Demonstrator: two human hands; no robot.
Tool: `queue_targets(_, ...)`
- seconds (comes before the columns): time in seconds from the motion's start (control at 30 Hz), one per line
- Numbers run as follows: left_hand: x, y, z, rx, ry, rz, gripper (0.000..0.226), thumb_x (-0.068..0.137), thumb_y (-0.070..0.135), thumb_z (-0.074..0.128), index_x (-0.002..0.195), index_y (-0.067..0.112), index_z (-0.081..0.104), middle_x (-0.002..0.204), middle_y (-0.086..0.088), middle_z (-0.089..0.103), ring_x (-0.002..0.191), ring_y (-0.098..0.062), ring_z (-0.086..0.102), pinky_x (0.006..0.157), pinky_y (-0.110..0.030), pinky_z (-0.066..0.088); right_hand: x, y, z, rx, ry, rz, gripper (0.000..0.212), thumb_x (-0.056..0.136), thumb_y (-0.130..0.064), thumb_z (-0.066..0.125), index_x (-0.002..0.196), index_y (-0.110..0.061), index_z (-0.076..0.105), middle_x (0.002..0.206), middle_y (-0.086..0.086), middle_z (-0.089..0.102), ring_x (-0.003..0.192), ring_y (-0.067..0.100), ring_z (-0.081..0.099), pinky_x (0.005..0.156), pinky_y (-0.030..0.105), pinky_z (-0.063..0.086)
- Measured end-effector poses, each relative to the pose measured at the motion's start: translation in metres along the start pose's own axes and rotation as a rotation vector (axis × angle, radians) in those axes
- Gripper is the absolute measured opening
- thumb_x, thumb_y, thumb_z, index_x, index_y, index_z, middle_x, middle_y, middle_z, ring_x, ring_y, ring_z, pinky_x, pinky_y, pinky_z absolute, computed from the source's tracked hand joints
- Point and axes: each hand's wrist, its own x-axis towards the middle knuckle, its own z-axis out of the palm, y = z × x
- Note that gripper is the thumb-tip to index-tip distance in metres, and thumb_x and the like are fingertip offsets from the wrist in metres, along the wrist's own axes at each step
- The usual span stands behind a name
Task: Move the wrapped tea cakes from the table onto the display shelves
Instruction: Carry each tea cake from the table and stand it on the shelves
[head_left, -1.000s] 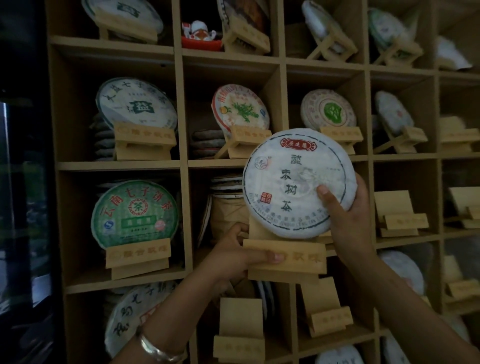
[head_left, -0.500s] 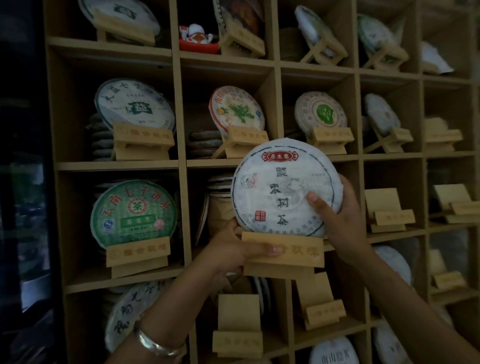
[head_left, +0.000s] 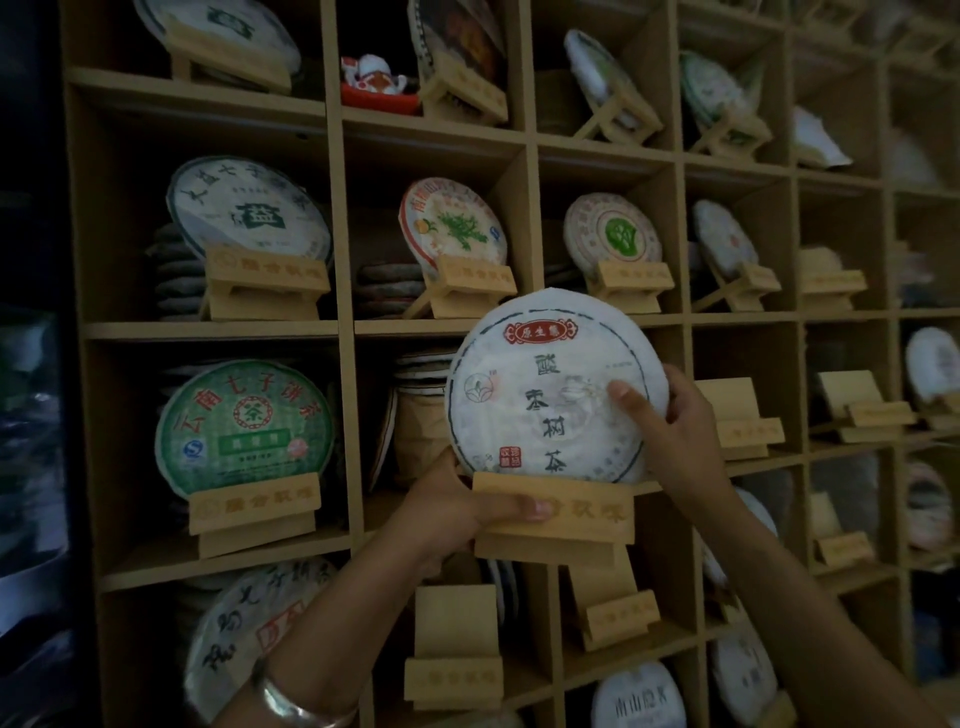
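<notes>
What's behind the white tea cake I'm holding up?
Behind the white tea cake, a stack of wrapped cakes and a brown bundle show at its left; the rest is covered.

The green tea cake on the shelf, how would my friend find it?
Start at the big wooden grid shelf. In the far-left column, level with the hands, sits a round green paper-wrapped tea cake on a wooden stand. Its neighbours' wrappers are mostly white; only this one is green all over.

Dim light falls on a tall wooden grid of cubbyholes (head_left: 340, 218); a dark glass panel (head_left: 31, 415) stands at its left.
</notes>
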Motion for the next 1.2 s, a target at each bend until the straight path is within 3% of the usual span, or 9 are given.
queue_targets(0.13,-0.002,-0.004,-0.002,-0.01,0.024,-0.017,0.065,0.031,0.035,0.095,0.089,0.038,0.064,0.073,0.032,0.07,0.073,0.003,0.068,0.053,-0.013,0.052,0.005,0.002,-0.002,-0.029,-0.084,0.152,0.015,0.086,-0.04,0.068,0.099,-0.037,0.064,0.098,-0.012,0.073,0.089,0.004,0.072,0.064,0.017,0.058)
queue_targets(0.23,-0.002,-0.01,0.0,-0.032,0.045,-0.053,0.071,0.026,0.038,0.096,0.09,0.039,0.065,0.085,0.018,0.074,0.091,-0.011,0.068,0.06,-0.026,0.056,0.007,0.006,0.003,-0.029,-0.07,0.226,0.004,0.088,-0.038,0.069,0.088,-0.035,0.067,0.076,-0.022,0.075,0.077,-0.005,0.071,0.053,0.009,0.052)
queue_targets(0.37,0.0,-0.015,-0.004,-0.051,0.08,-0.034,0.081,0.022,0.038,0.096,0.097,0.037,0.065,0.097,0.012,0.074,0.097,-0.014,0.068,0.065,-0.027,0.056,0.01,0.007,0.013,0.018,-0.105,0.303,0.008,0.087,-0.041,0.069,0.09,-0.034,0.068,0.076,-0.022,0.075,0.071,-0.007,0.07,0.051,0.009,0.051)
queue_targets(0.57,0.011,-0.019,-0.024,-0.05,0.149,0.023,0.086,0.026,0.043,0.093,0.104,0.042,0.059,0.109,0.012,0.068,0.097,-0.009,0.065,0.072,-0.027,0.055,0.02,0.004,0.042,0.1,-0.198,0.385,0.036,0.094,-0.039,0.062,0.126,-0.021,0.064,0.116,-0.003,0.073,0.103,0.014,0.07,0.086,0.037,0.059)
queue_targets(0.73,0.026,-0.033,-0.051,-0.067,0.164,0.087,0.067,0.055,0.013,0.093,0.106,0.041,0.059,0.098,0.019,0.071,0.082,0.004,0.07,0.063,-0.014,0.056,0.029,0.008,0.069,0.098,-0.28,0.429,0.037,0.096,-0.035,0.061,0.126,-0.015,0.064,0.118,0.003,0.072,0.105,0.017,0.069,0.093,0.041,0.057)
queue_targets(0.83,0.035,-0.041,-0.062,-0.07,0.168,0.07,0.069,0.056,0.012,0.092,0.113,0.035,0.059,0.094,0.017,0.075,0.082,0.001,0.072,0.063,-0.016,0.057,0.034,0.016,0.085,0.11,-0.282,0.451,0.038,0.094,-0.035,0.063,0.126,-0.014,0.064,0.119,0.004,0.072,0.105,0.018,0.069,0.092,0.042,0.057)
queue_targets(0.97,0.047,-0.049,-0.073,-0.064,0.201,0.047,0.056,0.065,0.007,0.089,0.1,0.038,0.059,0.09,0.019,0.071,0.073,0.002,0.07,0.054,-0.013,0.054,0.04,0.033,0.103,0.151,-0.268,0.492,0.027,0.093,-0.033,0.064,0.115,-0.018,0.066,0.119,0.006,0.071,0.105,0.02,0.068,0.093,0.044,0.056)
queue_targets(1.1,0.061,-0.056,-0.081,-0.042,0.214,0.006,0.054,0.066,0.01,0.088,0.103,0.036,0.058,0.099,0.013,0.067,0.085,-0.003,0.064,0.052,-0.012,0.054,0.047,0.054,0.117,0.138,-0.216,0.541,0.048,0.091,-0.037,0.067,0.129,-0.01,0.057,0.124,0.01,0.066,0.112,0.028,0.064,0.098,0.05,0.053)
queue_targets(1.2,0.075,-0.066,-0.085,-0.049,0.241,-0.027,0.05,0.065,0.004,0.088,0.097,0.032,0.062,0.096,0.011,0.069,0.08,-0.002,0.066,0.052,-0.014,0.054,0.051,0.072,0.126,0.136,-0.211,0.524,0.047,0.09,-0.035,0.068,0.128,-0.01,0.056,0.124,0.009,0.066,0.111,0.027,0.064,0.096,0.051,0.054)
